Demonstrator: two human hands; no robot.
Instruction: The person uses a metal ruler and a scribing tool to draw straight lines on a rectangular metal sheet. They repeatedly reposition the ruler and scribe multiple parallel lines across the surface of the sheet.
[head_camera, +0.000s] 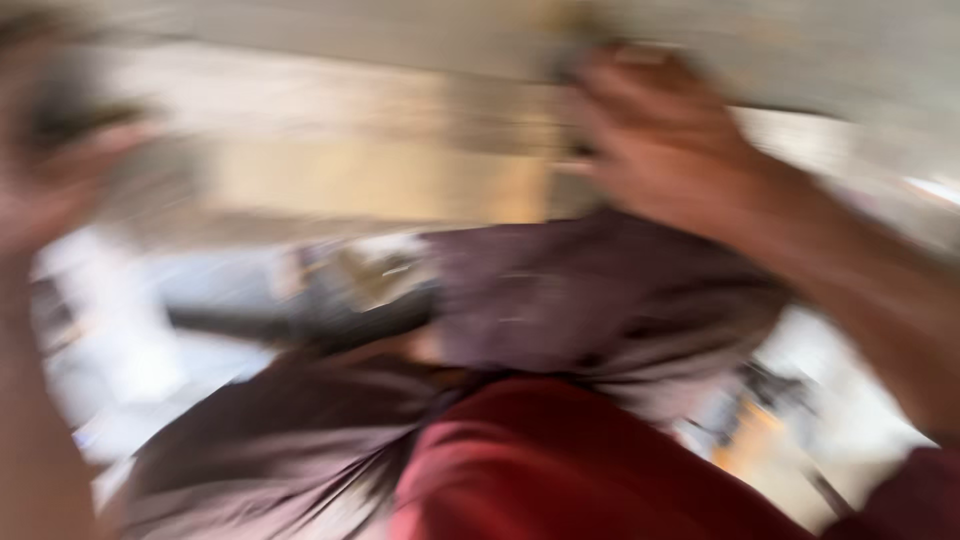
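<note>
The whole view is smeared by motion blur. My right hand (665, 140) is raised at the upper right, its fingers curled near a small dark shape (578, 100) that I cannot identify. At the left edge my left hand (45, 190) is also raised, with a dark blur (70, 115) just above it. Whether either hand grips anything is unclear. Between and below the hands lies a dull purple-grey cloth (590, 300), bunched and draped. Red fabric (560, 470) fills the bottom centre, nearest to me.
A dark elongated object (300, 322) lies left of the cloth on a pale surface (130, 350). A beige wall or panel (380, 170) crosses the background. Small dark and orange items (750, 420) show at the lower right, too blurred to name.
</note>
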